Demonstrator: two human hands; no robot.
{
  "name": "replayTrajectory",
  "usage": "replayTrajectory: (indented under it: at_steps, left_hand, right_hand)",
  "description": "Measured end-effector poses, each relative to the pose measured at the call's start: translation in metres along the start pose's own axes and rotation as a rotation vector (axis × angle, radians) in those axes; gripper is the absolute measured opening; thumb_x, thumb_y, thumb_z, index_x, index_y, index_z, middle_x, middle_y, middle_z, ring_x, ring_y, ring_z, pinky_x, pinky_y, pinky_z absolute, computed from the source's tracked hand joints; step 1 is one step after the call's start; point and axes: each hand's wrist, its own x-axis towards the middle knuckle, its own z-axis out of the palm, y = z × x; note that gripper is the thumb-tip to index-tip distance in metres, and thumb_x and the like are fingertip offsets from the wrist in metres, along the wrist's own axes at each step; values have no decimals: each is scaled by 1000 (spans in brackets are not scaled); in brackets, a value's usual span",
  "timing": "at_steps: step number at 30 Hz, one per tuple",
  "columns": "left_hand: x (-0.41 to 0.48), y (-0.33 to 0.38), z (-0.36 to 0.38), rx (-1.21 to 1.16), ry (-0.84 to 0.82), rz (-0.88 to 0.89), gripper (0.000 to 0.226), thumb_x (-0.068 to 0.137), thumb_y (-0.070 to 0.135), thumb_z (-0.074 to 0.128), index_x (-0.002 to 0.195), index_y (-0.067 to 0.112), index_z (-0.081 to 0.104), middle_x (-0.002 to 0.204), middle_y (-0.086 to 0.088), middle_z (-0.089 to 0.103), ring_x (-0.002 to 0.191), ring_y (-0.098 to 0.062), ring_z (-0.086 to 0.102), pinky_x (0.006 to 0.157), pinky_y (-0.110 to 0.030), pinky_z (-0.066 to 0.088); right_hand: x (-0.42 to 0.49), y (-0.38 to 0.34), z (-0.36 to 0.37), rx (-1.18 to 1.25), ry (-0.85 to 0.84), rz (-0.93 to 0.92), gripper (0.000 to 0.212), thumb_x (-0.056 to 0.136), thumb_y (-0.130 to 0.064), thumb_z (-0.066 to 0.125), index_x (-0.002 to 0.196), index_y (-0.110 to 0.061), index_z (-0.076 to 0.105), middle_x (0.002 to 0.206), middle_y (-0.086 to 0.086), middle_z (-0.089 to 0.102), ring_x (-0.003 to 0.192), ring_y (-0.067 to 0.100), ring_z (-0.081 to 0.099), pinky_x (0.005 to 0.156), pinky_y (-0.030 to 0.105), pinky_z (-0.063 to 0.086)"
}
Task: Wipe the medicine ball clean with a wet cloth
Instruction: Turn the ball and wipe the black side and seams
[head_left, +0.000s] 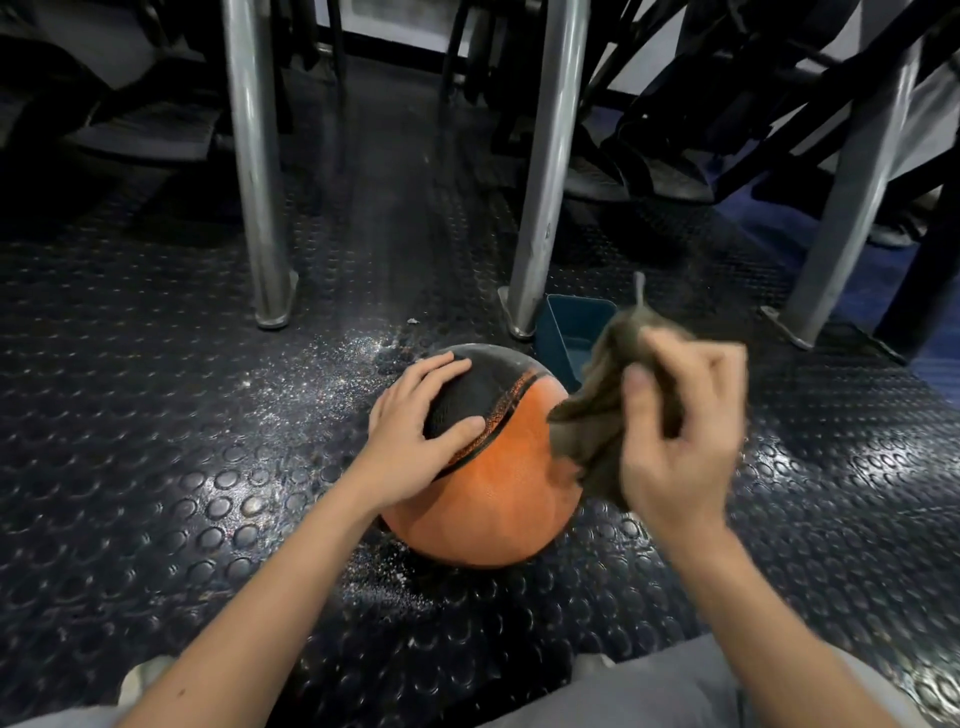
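The wiping step is judged to be in hand. The medicine ball (483, 467) is set on the studded rubber floor (156, 415), just in front of the person's knees. It is steadied by the left hand (415, 431), whose fingers are spread flat over the black panel at the upper left, pressing without curling round anything. A bunched olive-brown cloth (597, 415) is gripped in the right hand (680, 431), with fingers and thumb curled into its folds. It is held at the ball's right flank, though blur prevents contact from being confirmed. The ball is round and pebbled, orange below and black above, the two parted by a curved seam, and a pale dusty film is seen on the black cap. The floor is dark and glossy, covered in raised round studs and scattered with pale specks around the ball. A small blue rectangular tub (571, 332) stands just behind the ball, beside a metal leg (540, 182); its contents cannot be made out. Next, firm strokes across the grain are probably called for, and the ball would have to be turned so the cap and underside are reached without it rolling off.
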Motion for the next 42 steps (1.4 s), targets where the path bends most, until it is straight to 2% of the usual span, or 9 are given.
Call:
replayTrajectory:
  at_steps: [3,7,11,15,20,25,30,35,42]
  left_hand:
    - [1,4,1,54,-11,-16,55,76,58,45,129,50,32,130,35,24,127,5,19,116,-43,8]
    - [0,4,2,79,-21,-24,57,77,55,41,133,46,31,132,31,21,125,7,16,114,-38,5]
    - [-3,1,6,100,33,-18,67,74,66,35,135,42,34,132,31,22,128,6,17,113,-38,7]
    - [-6,2,21,162,208,-11,64,80,67,24,133,36,41,140,21,34,132,-1,25,111,-36,13]
    - [-11,1,30,218,317,10,53,89,57,25,130,33,48,139,15,42,133,-8,32,113,-46,19]
    - [-13,4,37,220,333,15,51,90,54,27,130,31,50,139,12,44,132,-11,34,110,-50,24]
    - [-16,-1,38,232,373,22,51,92,52,28,130,28,51,139,8,46,132,-15,37,108,-51,29]
    - [-16,2,38,242,357,11,53,90,54,27,131,30,49,140,10,44,132,-12,34,110,-48,25]
    - [-16,-5,32,268,338,40,53,90,54,27,132,29,48,139,11,43,132,-12,33,110,-45,25]
  right_hand:
    - [-31,4,17,-44,-446,41,34,91,-29,42,112,-12,64,99,1,50,93,12,49,86,29,46]
    - [-13,3,13,8,-116,88,26,91,-9,52,113,-3,64,94,0,44,87,0,42,84,5,35]
    - [-19,17,24,-32,-440,198,30,93,-15,49,119,-13,64,95,-2,42,92,13,45,88,27,40]
    - [-14,7,31,13,-358,212,33,92,-10,52,124,-14,59,101,1,51,97,15,47,91,13,34]
    - [-31,0,41,-30,-435,48,26,91,-18,49,109,-10,66,102,5,60,97,20,53,89,24,39]
    - [-6,31,37,-90,-356,392,25,92,-5,52,110,-13,67,94,2,53,90,13,50,88,29,39]
    - [-29,-3,38,-50,-489,133,28,90,-12,48,110,-10,67,99,2,53,97,18,52,89,26,41]
    - [-3,31,39,-118,-430,395,25,93,-3,48,109,-11,66,97,2,51,100,23,53,81,16,31]
    - [-25,2,48,-96,-461,112,31,91,-16,40,107,-12,66,102,5,58,97,24,51,87,28,39]
